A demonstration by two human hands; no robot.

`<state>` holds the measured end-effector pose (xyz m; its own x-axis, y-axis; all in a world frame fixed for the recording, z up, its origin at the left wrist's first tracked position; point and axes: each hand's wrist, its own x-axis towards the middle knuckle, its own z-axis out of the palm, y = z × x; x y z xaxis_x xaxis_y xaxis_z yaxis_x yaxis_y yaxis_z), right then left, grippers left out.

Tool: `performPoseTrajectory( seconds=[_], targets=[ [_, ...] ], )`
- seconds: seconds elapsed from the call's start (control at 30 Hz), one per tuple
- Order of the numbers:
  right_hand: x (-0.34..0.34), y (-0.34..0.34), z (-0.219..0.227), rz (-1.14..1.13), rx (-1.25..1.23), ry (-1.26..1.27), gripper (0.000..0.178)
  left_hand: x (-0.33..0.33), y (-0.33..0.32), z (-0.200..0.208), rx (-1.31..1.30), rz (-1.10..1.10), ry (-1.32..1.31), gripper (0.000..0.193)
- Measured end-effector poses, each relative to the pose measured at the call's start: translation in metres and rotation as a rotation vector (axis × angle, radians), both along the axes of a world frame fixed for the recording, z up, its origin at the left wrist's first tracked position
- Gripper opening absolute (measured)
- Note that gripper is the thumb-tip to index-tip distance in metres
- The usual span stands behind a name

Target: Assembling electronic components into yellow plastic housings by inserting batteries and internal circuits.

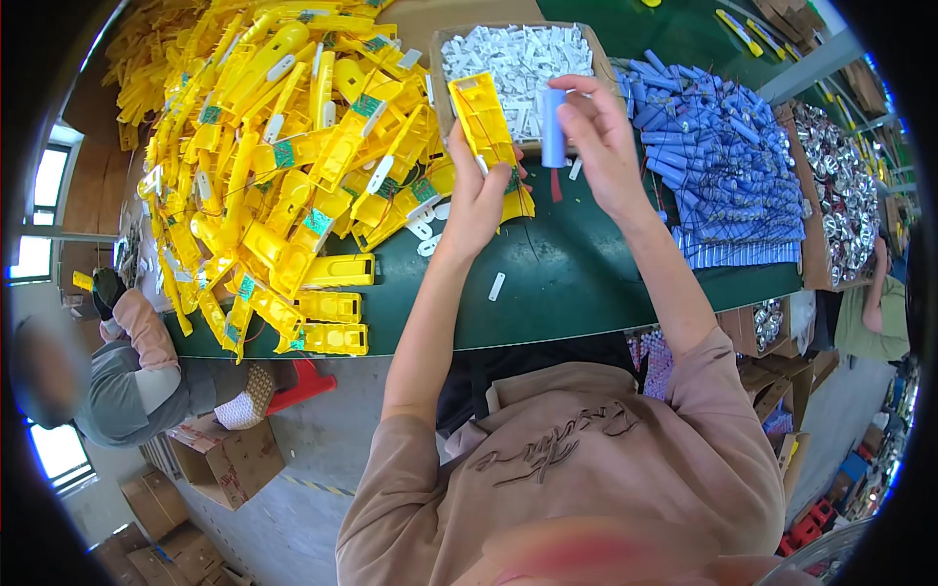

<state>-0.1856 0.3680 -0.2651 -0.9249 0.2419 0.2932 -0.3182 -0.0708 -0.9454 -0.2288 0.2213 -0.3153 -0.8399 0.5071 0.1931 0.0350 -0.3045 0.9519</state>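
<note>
**Left hand (477, 200) gripping a yellow shell (484, 119), right hand (604, 137) pinching a blue cell (553, 132)**

Both hands are working above a green table (572, 259), in front of a box of white parts (518, 57). The left hand is holding the shell near its lower end, and the shell is tilting so that its far end is pointing up and leftward. The right hand is making a narrow pinch, thumb against fingers, and the cell is standing almost upright in it. A red strip (556, 186) is hanging from the cell's lower end. Shell and cell are sitting close side by side, with a gap showing between them.

To the left, a big heap of yellow pieces (288, 215) is spreading across the table; to the right, blue cells with dark wires (699, 146) are piling up. Nearer the person, one loose white piece (497, 286) is lying flat. Over on the left, a co-worker (147, 376) is holding something yellow in a dark glove (109, 291).
</note>
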Motion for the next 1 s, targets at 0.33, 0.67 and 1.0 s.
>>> performPoseTrajectory(
  seconds=[0.33,0.67,1.0],
  targets=[
    [0.001,-0.016,0.015,-0.009,-0.149,-0.056,0.023,0.004,0.002,-0.015,0.040,-0.066,-0.034,0.065],
    [-0.021,-0.029,-0.015,-0.180,0.368,0.025,0.021,-0.003,0.004,-0.017,0.015,0.063,0.235,0.065],
    [-0.022,-0.028,-0.015,-0.234,0.708,0.122,0.018,0.008,-0.005,0.004,-0.036,-0.053,0.065,0.060]
  ],
)
